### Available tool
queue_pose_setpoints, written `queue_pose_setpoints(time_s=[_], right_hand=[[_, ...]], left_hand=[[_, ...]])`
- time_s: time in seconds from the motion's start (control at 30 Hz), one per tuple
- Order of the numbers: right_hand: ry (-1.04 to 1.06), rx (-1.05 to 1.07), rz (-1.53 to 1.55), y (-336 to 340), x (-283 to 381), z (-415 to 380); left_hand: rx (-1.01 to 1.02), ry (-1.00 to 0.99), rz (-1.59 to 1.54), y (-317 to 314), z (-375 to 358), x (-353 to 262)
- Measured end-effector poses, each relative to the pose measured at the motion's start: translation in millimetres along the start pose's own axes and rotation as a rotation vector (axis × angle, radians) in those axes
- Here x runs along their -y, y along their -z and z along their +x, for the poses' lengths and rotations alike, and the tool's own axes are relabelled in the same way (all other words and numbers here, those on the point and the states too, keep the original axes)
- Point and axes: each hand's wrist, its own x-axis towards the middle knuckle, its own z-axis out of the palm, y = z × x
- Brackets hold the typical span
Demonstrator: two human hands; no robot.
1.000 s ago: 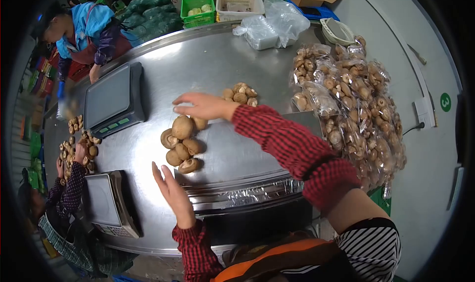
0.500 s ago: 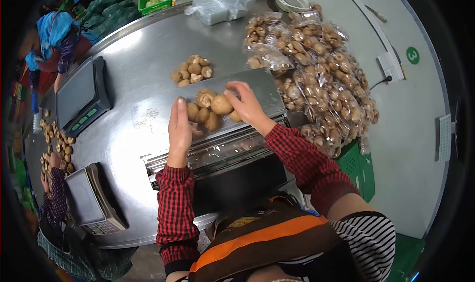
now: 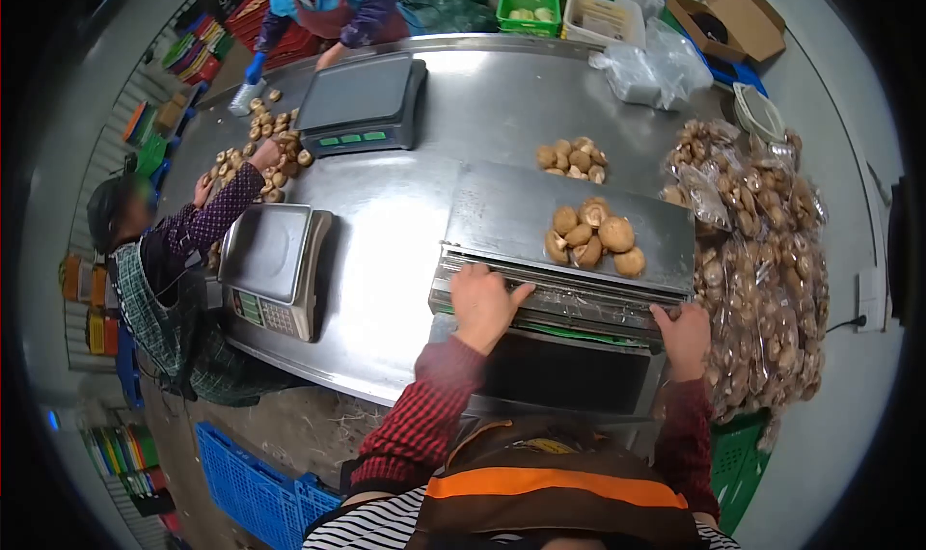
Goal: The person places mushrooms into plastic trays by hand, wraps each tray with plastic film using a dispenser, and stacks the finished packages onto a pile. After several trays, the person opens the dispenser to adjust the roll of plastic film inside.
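Note:
Both my hands rest on the metal rollers and clear film at the front of a wrapping machine (image 3: 540,212). My left hand (image 3: 480,309) lies over the rollers' left part, its thumb spread away from the bent fingers. At the right end is my right hand (image 3: 685,340), also with its thumb apart. Neither hand visibly holds anything, though some fingertips are hidden. A cluster of brown mushrooms (image 3: 579,233) sits on the machine's flat metal top, just beyond the rollers. Behind it, a second mushroom pile (image 3: 573,158) lies on the steel table (image 3: 386,188).
Bagged mushrooms (image 3: 767,280) are heaped at the right. Two scales, one dark (image 3: 357,106) and one light (image 3: 273,251), stand left. Two co-workers are beside loose mushrooms (image 3: 275,154). Plastic bags (image 3: 656,68) and a green basket (image 3: 529,10) are at the back.
My hands have left the mushroom cluster, which now rests on the machine's top, and have moved down onto the rollers. The view has swung left, showing more of the co-workers.

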Motion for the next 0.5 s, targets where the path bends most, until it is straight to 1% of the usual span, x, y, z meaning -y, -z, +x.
queue_pose_setpoints(time_s=[0.03,0.07,0.13,0.2,0.27,0.3,0.33,0.37,0.4,0.43,0.47,0.5], right_hand=[[-0.044,0.007,-0.027,-0.1,0.4,0.3],[-0.037,-0.001,-0.025,5.6,-1.7,-1.6],[-0.274,0.068,0.052,19.8,-9.9,-1.3],[-0.267,0.085,0.014,9.1,-17.1,-2.9],[-0.107,0.066,0.108,-6.3,-13.7,-1.8],[-0.008,0.028,0.123,-18.9,-17.1,-0.9],[-0.014,0.029,0.119,-17.7,-19.5,-3.5],[-0.279,0.150,0.622,-15.3,-22.1,-5.7],[-0.544,0.256,1.123,-10.3,-25.6,-5.2],[-0.796,0.383,1.621,5.0,-26.3,-8.8],[-0.894,0.555,2.063,-11.8,-46.0,-16.0],[-0.974,0.743,2.240,-4.7,-31.1,-18.3]], left_hand=[[0.031,0.015,-0.015,-3.6,2.2,-1.2],[0.063,0.023,-0.032,-5.3,5.7,-1.6],[0.057,0.013,-0.054,-2.7,7.4,0.6],[0.082,0.004,-0.075,-1.5,5.4,0.9],[0.201,0.016,-0.093,-4.0,10.9,-0.2],[0.206,0.012,-0.096,-4.9,9.8,-0.2],[0.201,0.100,-0.248,-5.8,9.2,0.5],[0.196,0.186,-0.404,-5.7,10.3,0.9],[0.241,0.198,-0.604,-0.7,7.7,9.2],[0.332,0.251,-0.881,-16.7,-0.3,26.5],[0.728,0.726,-1.401,15.4,1.6,17.9],[0.923,0.908,-1.703,10.5,-0.8,21.4]])
